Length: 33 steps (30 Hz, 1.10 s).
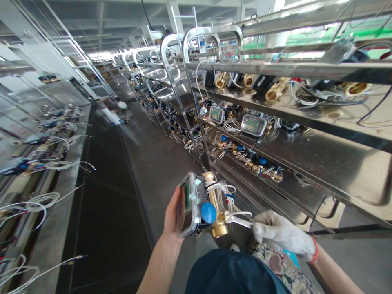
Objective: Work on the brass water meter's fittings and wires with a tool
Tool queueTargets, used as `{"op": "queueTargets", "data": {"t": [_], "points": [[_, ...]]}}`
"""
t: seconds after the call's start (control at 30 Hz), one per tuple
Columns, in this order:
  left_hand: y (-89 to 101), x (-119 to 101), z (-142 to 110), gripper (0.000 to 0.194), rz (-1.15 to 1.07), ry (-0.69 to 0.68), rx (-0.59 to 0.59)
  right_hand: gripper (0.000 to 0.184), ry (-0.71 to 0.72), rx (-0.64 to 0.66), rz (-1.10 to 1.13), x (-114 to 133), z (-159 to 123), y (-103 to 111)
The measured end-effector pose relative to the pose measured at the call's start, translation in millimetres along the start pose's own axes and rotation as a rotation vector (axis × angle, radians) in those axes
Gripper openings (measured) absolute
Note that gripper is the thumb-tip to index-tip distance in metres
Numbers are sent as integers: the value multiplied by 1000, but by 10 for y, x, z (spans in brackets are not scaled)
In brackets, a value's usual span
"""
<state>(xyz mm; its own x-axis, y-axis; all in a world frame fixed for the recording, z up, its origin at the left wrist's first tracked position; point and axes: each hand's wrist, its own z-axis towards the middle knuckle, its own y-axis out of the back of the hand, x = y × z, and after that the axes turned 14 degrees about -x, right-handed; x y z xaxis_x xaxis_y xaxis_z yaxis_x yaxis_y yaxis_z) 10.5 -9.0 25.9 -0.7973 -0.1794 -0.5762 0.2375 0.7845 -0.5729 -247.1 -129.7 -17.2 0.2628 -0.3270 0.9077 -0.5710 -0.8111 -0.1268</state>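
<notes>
**Asker:** While the person stands in the aisle, what are the hands doing?

**Describer:** Both meet low in the middle of the view. The bare left hand (171, 216) has its grip closed around a meter assembly (199, 206), the palm against the back of a grey display housing (188, 204) that stands on edge. A blue round cap (208, 212) sits on the side facing the camera, and a brass pipe body (217, 212) runs behind it, one open brass end pointing down.

**Asker:** And the right?

**Describer:** The right hand (281, 234) wears a white knit glove. Its grip is closed narrowly on a thin metal probe (240, 220), whose other end touches the brass body. A bundle of white wires (225, 192) loops above the brass.

**Asker:** Where is the assembly relative to the shelves?

**Describer:** It is held in the air, above the grey floor (153, 163), just left of a steel shelving rack (306, 151) and touching none of it.

**Asker:** What is on the rack?

**Describer:** More meters of the same kind. Two grey display units (252, 124) lie on the middle shelf among coiled wire. A brass fitting with blue caps (254, 163) lies one shelf lower. Further brass pieces (275, 92) rest on the top shelf. Similar racks recede down the aisle.

**Asker:** And to the left?

**Describer:** A long steel bench (61, 212) runs along that side, carrying white cables (30, 202) and more blue-capped fittings, well apart from the hands.
</notes>
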Motion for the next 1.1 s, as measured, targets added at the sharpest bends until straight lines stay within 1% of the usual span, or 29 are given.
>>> {"op": "queueTargets", "data": {"t": [0.07, 0.13, 0.2, 0.23, 0.27, 0.3, 0.33, 0.37, 0.4, 0.43, 0.47, 0.53, 0.6, 0.63, 0.7, 0.77, 0.83, 0.93, 1.03, 1.1], "points": [[14, 84, 8, 31, -44, -96, -30, 51, -21, -40, 150, -61, -2, -216], [28, 219, 33, 32, -71, -212, -87, 51, -56, -109, 326, -87, 8, -505], [41, 359, 65, 33, -59, -348, -144, 45, -161, -195, 578, -69, 18, -790], [45, 411, 77, 34, -47, -392, -165, 39, -236, -229, 763, -52, 14, -903], [46, 441, 84, 34, -41, -409, -179, 35, -317, -237, 912, -36, -1, -982], [45, 446, 87, 35, -48, -398, -186, 32, -365, -231, 1017, -26, -30, -1025], [43, 424, 86, 37, -65, -366, -188, 30, -374, -208, 1049, -26, -72, -1029], [42, 378, 84, 40, -86, -330, -186, 29, -340, -165, 998, -35, -122, -998], [44, 314, 83, 42, -103, -299, -186, 32, -260, -116, 877, -52, -173, -939], [52, 239, 86, 42, -108, -275, -180, 36, -152, -89, 703, -75, -218, -860], [66, 162, 95, 41, -104, -257, -171, 40, -37, -105, 495, -98, -250, -768], [114, 30, 125, 40, -81, -215, -145, 42, 154, -207, 48, -134, -260, -582], [170, -46, 158, 42, -65, -149, -115, 39, 302, -370, -358, -151, -205, -433], [193, -62, 167, 44, -60, -111, -100, 38, 362, -428, -518, -153, -164, -379], [221, -60, 163, 46, -48, -33, -85, 38, 458, -470, -730, -149, -87, -309], [225, -38, 135, 45, -24, 32, -74, 37, 529, -486, -821, -139, -40, -272], [218, -19, 106, 41, -4, 76, -70, 34, 572, -462, -849, -123, -25, -246], [214, -19, 90, 34, -14, 96, -48, 31, 624, -409, -853, -102, -25, -202], [214, -33, 74, 32, -14, 73, -38, 30, 628, -368, -828, -113, -12, -189], [210, -9, 42, 32, 6, 41, -28, 34, 562, -366, -804, -143, 7, -246]]}}
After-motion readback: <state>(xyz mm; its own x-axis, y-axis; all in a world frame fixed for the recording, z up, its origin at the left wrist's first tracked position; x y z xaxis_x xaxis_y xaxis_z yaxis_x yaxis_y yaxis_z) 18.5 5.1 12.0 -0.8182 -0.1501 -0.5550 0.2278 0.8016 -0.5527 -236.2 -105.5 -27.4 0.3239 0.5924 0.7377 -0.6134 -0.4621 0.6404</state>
